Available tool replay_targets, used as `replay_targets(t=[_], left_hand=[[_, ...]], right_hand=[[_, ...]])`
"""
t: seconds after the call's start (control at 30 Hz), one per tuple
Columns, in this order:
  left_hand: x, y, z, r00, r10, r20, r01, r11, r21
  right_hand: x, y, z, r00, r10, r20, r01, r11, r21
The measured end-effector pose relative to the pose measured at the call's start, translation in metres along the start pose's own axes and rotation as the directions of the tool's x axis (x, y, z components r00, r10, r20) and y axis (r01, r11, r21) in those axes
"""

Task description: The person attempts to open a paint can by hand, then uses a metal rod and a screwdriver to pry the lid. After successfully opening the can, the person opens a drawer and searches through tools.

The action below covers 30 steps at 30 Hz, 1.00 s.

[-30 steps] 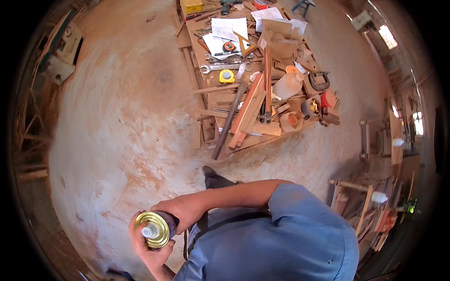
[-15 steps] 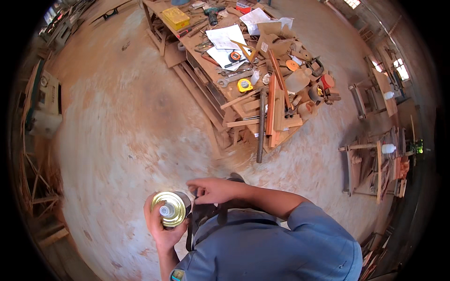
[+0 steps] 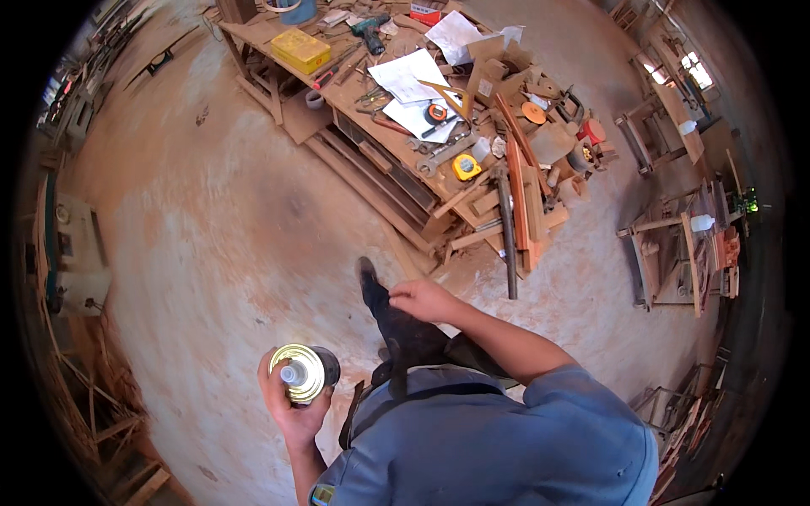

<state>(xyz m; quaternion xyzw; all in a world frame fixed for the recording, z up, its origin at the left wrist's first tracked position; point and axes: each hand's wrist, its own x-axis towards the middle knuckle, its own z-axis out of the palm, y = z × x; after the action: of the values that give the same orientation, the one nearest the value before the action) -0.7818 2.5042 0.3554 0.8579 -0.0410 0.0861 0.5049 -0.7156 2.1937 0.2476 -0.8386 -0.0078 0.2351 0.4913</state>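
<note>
Gripping a metal can (image 3: 312,371) round its side, our left hand (image 3: 298,419) curls with fingers and thumb opposed, probably so the pale spout (image 3: 290,374) is left uncovered. We hold the can over the floor (image 3: 219,253), well apart from the near corner of the worktop (image 3: 253,34). Our right hand (image 3: 423,301) is away from it, fingers bent in; we cannot tell whether they pinch anything. The orange-and-black tape measure (image 3: 435,113) lies on the paper sheets (image 3: 409,74), likely weighing them down, and a set square (image 3: 463,105) overlaps them. A dark rod (image 3: 508,236) pokes past the near edge, perhaps because the timber strips (image 3: 515,194) beside it leave little room.
</note>
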Motion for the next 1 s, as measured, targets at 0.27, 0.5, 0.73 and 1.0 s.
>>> replay_targets(t=[0.27, 0.5, 0.73, 1.0], left_hand=[[0.148, -0.049, -0.007, 0.996, -0.081, -0.024, 0.082, 0.996, 0.041], [0.299, -0.078, 0.026, 0.998, 0.064, 0.012, -0.064, 0.998, -0.001], [0.446, -0.099, 0.094, 0.933, 0.208, 0.293, -0.224, 0.974, 0.019], [0.581, -0.104, 0.139, 0.741, 0.385, 0.55, -0.352, 0.92, -0.17]], right_hand=[[0.191, -0.015, -0.077, 0.973, 0.035, -0.227, -0.044, 0.998, -0.035], [0.305, -0.038, -0.142, 0.934, 0.031, -0.357, -0.052, 0.997, -0.051], [0.372, -0.023, -0.162, 0.834, 0.194, -0.516, -0.216, 0.976, 0.018], [0.45, -0.009, -0.207, 0.735, 0.333, -0.591, -0.508, 0.848, -0.154]])
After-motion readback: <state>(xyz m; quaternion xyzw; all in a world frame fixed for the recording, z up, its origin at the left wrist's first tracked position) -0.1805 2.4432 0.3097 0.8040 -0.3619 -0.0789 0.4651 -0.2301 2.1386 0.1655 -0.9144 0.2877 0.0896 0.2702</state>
